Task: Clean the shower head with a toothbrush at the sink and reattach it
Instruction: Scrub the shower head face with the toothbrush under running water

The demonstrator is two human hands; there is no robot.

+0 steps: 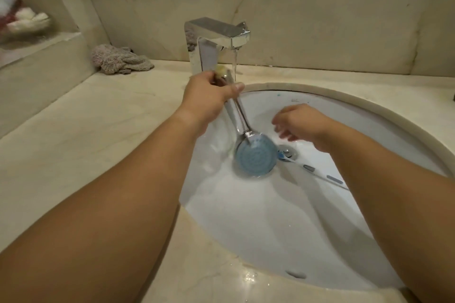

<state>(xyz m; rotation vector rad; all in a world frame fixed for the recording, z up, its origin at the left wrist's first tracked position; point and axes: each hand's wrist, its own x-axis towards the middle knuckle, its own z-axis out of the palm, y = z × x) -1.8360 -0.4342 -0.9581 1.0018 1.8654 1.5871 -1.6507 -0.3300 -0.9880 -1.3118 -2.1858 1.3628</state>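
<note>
While tap [219, 32] runs, left hand [209, 99] grips shower head [256, 158] handle over sink [369, 115]; right hand [300, 121] hovers, fingers loosely curled, holding nothing; toothbrush [317, 172] lies in basin.

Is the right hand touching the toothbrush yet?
Apart. The head view shows the right hand hovering empty above the sink, with bare basin between its fingers and the toothbrush lying below.

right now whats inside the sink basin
In the sink: the shower head, held by the left hand, plus a toothbrush lying by the drain. The right arm covers the brush's far end.
</note>
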